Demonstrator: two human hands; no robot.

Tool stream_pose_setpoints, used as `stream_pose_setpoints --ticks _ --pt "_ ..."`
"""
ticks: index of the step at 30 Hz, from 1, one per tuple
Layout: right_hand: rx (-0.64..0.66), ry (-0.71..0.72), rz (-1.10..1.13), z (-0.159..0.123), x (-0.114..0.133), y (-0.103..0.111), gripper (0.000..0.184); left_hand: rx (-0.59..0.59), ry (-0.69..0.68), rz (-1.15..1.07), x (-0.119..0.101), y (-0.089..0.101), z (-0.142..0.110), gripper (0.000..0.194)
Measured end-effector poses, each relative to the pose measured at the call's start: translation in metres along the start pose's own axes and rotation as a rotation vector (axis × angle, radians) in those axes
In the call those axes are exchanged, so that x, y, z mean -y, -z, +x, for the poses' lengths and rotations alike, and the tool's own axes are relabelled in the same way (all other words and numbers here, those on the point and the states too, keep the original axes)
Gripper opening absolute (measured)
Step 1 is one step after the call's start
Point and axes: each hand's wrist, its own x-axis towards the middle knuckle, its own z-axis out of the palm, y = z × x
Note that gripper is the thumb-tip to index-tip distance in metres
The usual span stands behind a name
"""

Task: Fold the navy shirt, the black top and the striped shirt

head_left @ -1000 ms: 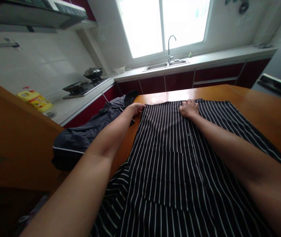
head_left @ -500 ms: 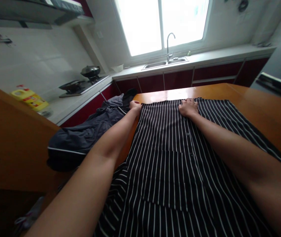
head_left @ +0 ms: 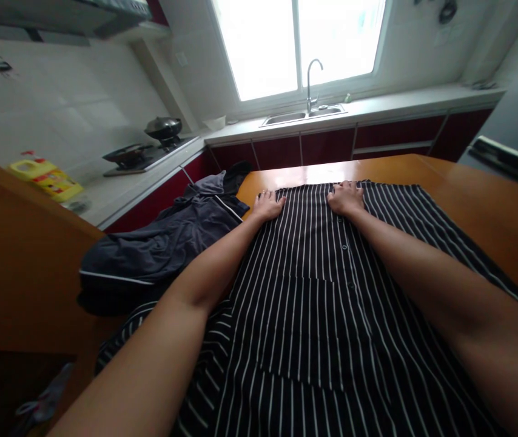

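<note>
A black shirt with white stripes [head_left: 304,315] lies spread over the wooden table, its buttons and a chest pocket facing up. Near its far left corner, my left hand [head_left: 269,205] rests palm down on the cloth, thumb apart from the fingers. My right hand [head_left: 346,198] presses on the far edge beside the button line, its fingers slightly bent and spread over the fabric. One striped sleeve hangs bunched at the left, partly behind my left forearm.
Dark grey clothing [head_left: 159,243] with white piping lies heaped left of the shirt. The orange wooden table [head_left: 454,188] extends to the right. Beyond stand a sink [head_left: 286,119], a stove with a pan [head_left: 163,127] and a yellow jug [head_left: 47,176].
My left hand has let go of the shirt's far left corner, shifted right and flattened onto the cloth. My right hand stays almost in place.
</note>
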Motion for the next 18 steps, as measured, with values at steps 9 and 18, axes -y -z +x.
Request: stream_pose_setpoints --ticks 9,18 --pt "0.034 -0.020 0.028 0.001 0.004 0.010 0.049 -0.083 -0.056 0.091 -0.027 0.011 -0.009 0.073" --pt "0.157 0.179 0.019 -0.004 -0.053 0.014 0.066 0.022 -0.303 -0.022 -0.075 -0.010 -0.025 0.067"
